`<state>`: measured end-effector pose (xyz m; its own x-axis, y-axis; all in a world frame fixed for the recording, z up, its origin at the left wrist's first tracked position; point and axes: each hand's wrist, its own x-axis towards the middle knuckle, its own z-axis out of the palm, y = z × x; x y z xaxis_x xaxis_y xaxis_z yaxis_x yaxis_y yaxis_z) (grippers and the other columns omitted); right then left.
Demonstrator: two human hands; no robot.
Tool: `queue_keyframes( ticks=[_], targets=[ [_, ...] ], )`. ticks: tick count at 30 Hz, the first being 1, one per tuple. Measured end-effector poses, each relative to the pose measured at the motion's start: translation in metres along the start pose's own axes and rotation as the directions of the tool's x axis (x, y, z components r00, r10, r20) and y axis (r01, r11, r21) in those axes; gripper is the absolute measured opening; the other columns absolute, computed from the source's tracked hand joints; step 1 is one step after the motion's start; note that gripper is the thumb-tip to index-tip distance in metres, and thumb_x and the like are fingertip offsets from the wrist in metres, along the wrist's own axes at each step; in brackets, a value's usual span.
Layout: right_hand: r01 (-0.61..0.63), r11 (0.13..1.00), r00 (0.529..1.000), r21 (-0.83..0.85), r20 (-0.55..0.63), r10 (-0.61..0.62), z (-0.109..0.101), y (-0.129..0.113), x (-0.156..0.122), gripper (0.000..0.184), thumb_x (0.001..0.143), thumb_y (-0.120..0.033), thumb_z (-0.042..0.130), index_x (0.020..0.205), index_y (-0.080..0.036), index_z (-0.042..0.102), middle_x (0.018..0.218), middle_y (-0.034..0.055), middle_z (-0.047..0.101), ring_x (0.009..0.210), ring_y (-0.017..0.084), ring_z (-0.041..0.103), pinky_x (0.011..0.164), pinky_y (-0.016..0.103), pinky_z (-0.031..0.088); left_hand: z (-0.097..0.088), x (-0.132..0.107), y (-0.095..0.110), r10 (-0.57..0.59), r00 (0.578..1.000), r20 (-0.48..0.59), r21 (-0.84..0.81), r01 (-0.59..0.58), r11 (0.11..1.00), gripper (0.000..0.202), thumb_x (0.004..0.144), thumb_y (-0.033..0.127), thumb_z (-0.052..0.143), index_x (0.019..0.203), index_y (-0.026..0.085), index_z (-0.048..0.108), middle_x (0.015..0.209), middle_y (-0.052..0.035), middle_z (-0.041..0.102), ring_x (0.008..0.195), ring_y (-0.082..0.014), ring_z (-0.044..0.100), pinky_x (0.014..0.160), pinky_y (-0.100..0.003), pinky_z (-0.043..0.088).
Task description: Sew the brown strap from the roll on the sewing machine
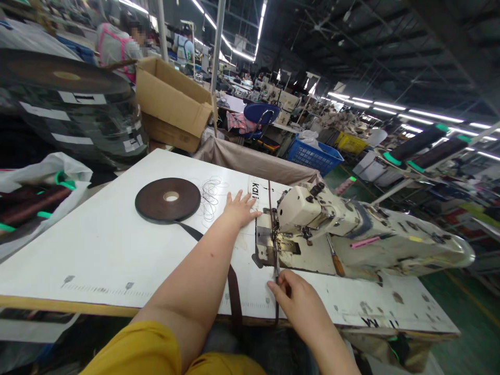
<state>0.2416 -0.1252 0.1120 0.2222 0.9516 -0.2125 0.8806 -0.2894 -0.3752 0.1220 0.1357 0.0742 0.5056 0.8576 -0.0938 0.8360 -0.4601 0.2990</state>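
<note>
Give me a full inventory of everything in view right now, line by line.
Sewing machine: one, cream, right end of table
White table: one, white, under the hands
Tape roll: one, dark brown, flat on table
Straps: two runs, dark brown, from roll and through machine, over front edge
Screwdriver: one, orange handle, beside machine
Cardboard box: one, tan, beyond table
Plastic crate: one, blue, far right of table
Co-worker: one, grey and pink, far left
Left hand: one, flat on table
Right hand: one, pinching strap
</note>
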Motion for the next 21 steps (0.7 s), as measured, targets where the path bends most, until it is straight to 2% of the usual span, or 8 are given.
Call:
queue_keyframes(
  ticks=[3,5,7,10,13,15,18,21],
  targets=[
    [-0.014,0.993,0.999,-0.116,-0.031,0.011,0.003,-0.003,0.001,0.023,0.099,-0.021,0.051,0.077,-0.022,0.046,0.078,0.0029,0.060,0.076,0.023,0.056,0.068,0.033,0.031,-0.001,0.003,-0.005,-0.120,0.993,-0.012,0.006,0.120,0.993,0.075,0.097,0.071,0.033,0.163,0.036,0.034,0.174,0.0002,0.025,0.162,-0.0339,0.013,0.128,-0.062,0.005],
    [0.033,0.997,0.999,-0.066,0.021,-0.031,0.000,-0.003,-0.006,0.024,0.096,-0.017,0.053,0.073,-0.022,0.045,0.074,0.0006,0.057,0.074,0.021,0.055,0.067,0.032,0.031,-0.005,0.005,-0.013,-0.300,0.952,-0.055,0.016,0.301,0.953,0.083,0.099,0.066,0.030,0.165,0.016,0.030,0.173,-0.0161,0.022,0.160,-0.0427,0.013,0.126,-0.067,0.003],
    [0.090,0.994,0.982,0.055,0.159,-0.098,-0.006,0.001,-0.019,0.023,0.091,-0.017,0.058,0.070,-0.021,0.048,0.070,-0.0022,0.054,0.071,0.019,0.054,0.064,0.029,0.032,-0.009,0.006,-0.020,-0.447,0.890,-0.093,0.019,0.450,0.893,0.091,0.098,0.064,0.031,0.162,0.000,0.028,0.170,-0.0279,0.022,0.158,-0.0484,0.014,0.126,-0.066,0.002],
    [0.080,0.978,0.889,0.190,0.431,-0.156,-0.016,0.012,-0.044,0.012,0.079,-0.017,0.067,0.070,-0.022,0.061,0.071,-0.0044,0.059,0.071,0.017,0.057,0.062,0.026,0.033,-0.012,0.004,-0.023,-0.532,0.837,-0.129,0.016,0.538,0.843,0.096,0.096,0.066,0.034,0.160,-0.006,0.028,0.168,-0.0314,0.024,0.158,-0.0482,0.015,0.128,-0.059,0.002],
    [0.011,0.970,0.821,0.242,0.552,-0.147,-0.023,0.023,-0.056,0.003,0.077,-0.022,0.073,0.078,-0.025,0.073,0.081,-0.0039,0.069,0.078,0.019,0.064,0.063,0.026,0.036,-0.012,0.002,-0.018,-0.512,0.838,-0.189,0.009,0.522,0.853,0.101,0.096,0.069,0.034,0.161,-0.007,0.022,0.171,-0.0290,0.016,0.160,-0.0460,0.009,0.129,-0.057,0.003],
    [-0.010,0.960,0.847,0.280,0.513,-0.140,-0.025,0.024,-0.051,0.007,0.084,-0.030,0.070,0.080,-0.025,0.072,0.078,-0.0025,0.069,0.077,0.020,0.064,0.064,0.027,0.038,-0.010,0.002,-0.016,-0.412,0.884,-0.220,0.007,0.424,0.906,0.100,0.096,0.070,0.030,0.164,-0.002,0.017,0.175,-0.0209,0.007,0.161,-0.0419,0.001,0.129,-0.058,0.003],
    [0.013,0.962,0.958,0.271,0.272,-0.089,-0.021,0.016,-0.029,0.020,0.093,-0.039,0.060,0.083,-0.022,0.065,0.074,-0.0006,0.064,0.074,0.021,0.061,0.067,0.030,0.039,-0.007,0.004,-0.017,-0.228,0.965,-0.132,0.020,0.232,0.972,0.091,0.098,0.070,0.023,0.167,0.012,0.017,0.177,-0.0073,0.006,0.163,-0.0346,-0.002,0.129,-0.060,0.005],
    [0.004,0.990,0.998,0.141,0.054,-0.011,-0.012,0.006,-0.009,0.026,0.096,-0.045,0.057,0.085,-0.022,0.059,0.075,0.0012,0.062,0.076,0.023,0.059,0.070,0.032,0.038,-0.007,0.006,-0.019,-0.223,0.974,-0.035,0.035,0.224,0.974,0.084,0.099,0.068,0.025,0.166,0.017,0.025,0.175,-0.0079,0.018,0.163,-0.0335,0.008,0.129,-0.058,0.009]
  ],
)
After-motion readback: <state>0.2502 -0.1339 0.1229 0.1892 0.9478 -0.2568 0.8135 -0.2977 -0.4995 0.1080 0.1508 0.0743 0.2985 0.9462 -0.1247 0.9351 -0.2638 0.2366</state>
